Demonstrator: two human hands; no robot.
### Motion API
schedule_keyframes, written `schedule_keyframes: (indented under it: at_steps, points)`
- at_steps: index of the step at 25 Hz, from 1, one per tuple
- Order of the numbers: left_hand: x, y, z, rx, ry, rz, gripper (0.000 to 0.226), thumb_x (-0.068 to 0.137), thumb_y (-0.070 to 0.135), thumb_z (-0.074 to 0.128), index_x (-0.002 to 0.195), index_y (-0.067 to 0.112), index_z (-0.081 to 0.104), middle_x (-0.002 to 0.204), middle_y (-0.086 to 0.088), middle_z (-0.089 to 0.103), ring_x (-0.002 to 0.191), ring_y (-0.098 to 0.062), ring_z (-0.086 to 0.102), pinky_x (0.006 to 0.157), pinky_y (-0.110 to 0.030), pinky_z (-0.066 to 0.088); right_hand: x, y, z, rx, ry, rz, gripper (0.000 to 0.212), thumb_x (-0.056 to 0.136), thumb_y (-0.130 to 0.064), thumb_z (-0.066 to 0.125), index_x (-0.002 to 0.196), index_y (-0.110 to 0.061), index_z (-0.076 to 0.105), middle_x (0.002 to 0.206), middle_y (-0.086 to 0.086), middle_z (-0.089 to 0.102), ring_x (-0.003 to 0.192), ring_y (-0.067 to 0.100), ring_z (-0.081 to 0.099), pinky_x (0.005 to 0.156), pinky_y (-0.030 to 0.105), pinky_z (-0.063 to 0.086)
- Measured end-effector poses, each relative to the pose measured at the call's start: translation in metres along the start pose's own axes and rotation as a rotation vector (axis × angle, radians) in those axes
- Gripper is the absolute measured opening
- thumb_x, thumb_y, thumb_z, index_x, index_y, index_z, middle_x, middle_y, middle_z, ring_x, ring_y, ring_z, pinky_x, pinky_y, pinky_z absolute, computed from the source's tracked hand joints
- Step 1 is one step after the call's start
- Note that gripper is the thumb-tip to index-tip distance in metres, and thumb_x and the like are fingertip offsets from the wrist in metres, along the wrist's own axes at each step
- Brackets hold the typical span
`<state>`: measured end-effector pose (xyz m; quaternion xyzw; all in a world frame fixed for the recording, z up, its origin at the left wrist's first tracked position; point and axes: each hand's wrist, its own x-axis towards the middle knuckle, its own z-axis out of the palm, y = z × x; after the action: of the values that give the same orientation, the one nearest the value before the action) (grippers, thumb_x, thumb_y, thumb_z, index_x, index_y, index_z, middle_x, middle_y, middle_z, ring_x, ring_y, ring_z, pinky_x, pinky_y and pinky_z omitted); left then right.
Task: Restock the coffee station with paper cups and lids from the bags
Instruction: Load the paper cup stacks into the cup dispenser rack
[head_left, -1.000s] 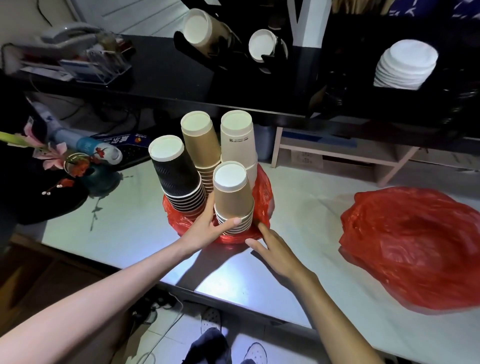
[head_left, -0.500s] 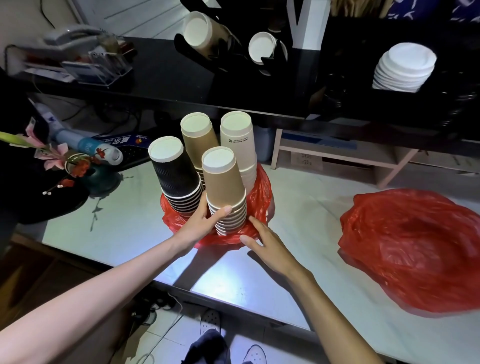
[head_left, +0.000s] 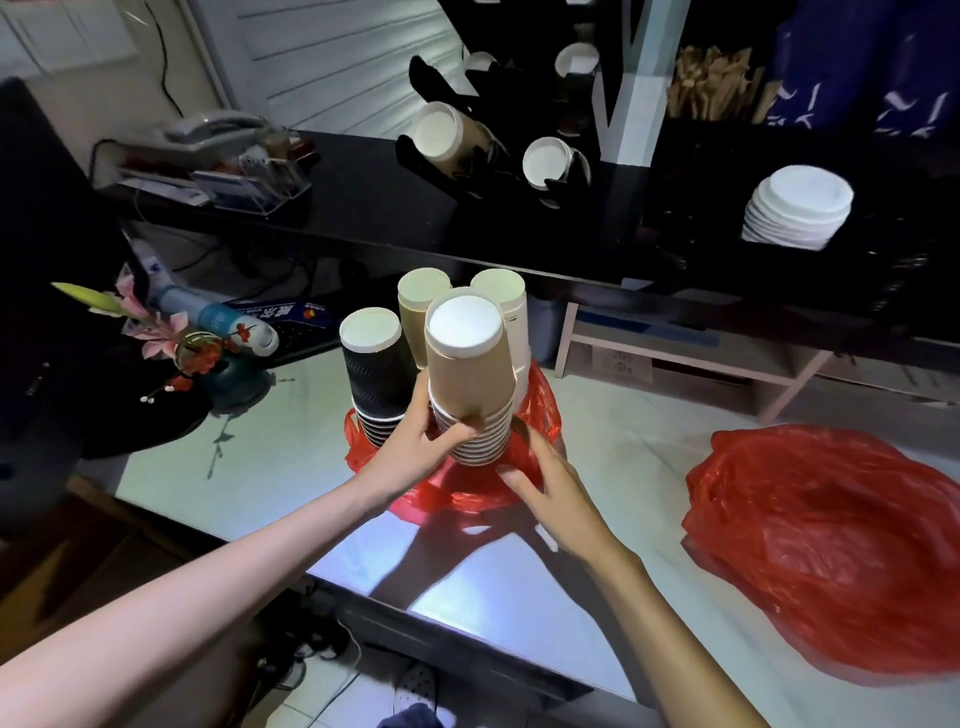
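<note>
Both forearms bare to frame edge, no sleeves, watch or rings seen. Left hand (head_left: 415, 447) and right hand (head_left: 558, 499) ungloved. Light perforated clog-type shoe (head_left: 414, 686) showed at bottom edge, dark trouser fabric (head_left: 410, 719) beside it.

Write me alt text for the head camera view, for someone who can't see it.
A person's left hand grips a brown cup stack above a red bag holding three more stacks; the right hand touches the bag. A second red bag lies right, white lids behind.
</note>
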<state>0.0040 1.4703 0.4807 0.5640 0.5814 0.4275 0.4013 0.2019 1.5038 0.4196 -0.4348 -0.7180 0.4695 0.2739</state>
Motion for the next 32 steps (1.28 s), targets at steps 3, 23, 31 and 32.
schedule_keyframes:
  at_steps: [3, 23, 31, 32]
  points:
    - [-0.001, 0.015, -0.008, 0.026, 0.016, 0.051, 0.073, 0.096, 0.014, 0.064, 0.135, 0.055, 0.017, 0.139, 0.036, 0.031, 0.120, 0.031, 0.032, 0.092, 0.006, 0.028, 0.008, -0.009, -0.004, 0.016, 0.060, -0.024, 0.059, 0.100, -0.026, 0.056, 0.150, -0.045, 0.033, 0.151, -0.016, 0.046, 0.140, 0.006, 0.043, 0.117, 0.043, 0.039]
    - [0.054, 0.135, -0.080, -0.153, 0.049, 0.482, 0.072, 0.088, 0.051, 0.066, 0.143, 0.052, 0.020, 0.136, 0.033, 0.050, 0.131, -0.006, 0.053, 0.111, -0.045, 0.045, 0.071, -0.171, -0.067, -0.065, 0.347, -0.460, 0.051, 0.090, -0.005, 0.051, 0.139, -0.018, 0.052, 0.138, -0.005, 0.057, 0.127, 0.002, 0.053, 0.098, 0.007, 0.040]
    - [0.126, 0.167, -0.133, -0.230, 0.133, 0.616, 0.076, 0.082, 0.064, 0.069, 0.143, 0.048, 0.027, 0.149, 0.004, 0.045, 0.140, -0.023, 0.043, 0.113, -0.060, 0.035, 0.145, -0.236, -0.081, -0.100, 0.395, -0.520, 0.046, 0.098, -0.019, 0.063, 0.140, -0.030, 0.048, 0.135, -0.018, 0.054, 0.121, -0.005, 0.053, 0.094, 0.008, 0.044]
    - [0.135, 0.173, -0.140, -0.230, 0.126, 0.630, 0.076, 0.081, 0.064, 0.070, 0.142, 0.047, 0.028, 0.148, 0.005, 0.046, 0.140, -0.023, 0.044, 0.112, -0.059, 0.036, 0.155, -0.243, -0.084, -0.110, 0.403, -0.529, 0.047, 0.098, -0.020, 0.063, 0.140, -0.031, 0.047, 0.136, -0.018, 0.054, 0.122, -0.004, 0.053, 0.094, 0.010, 0.045]
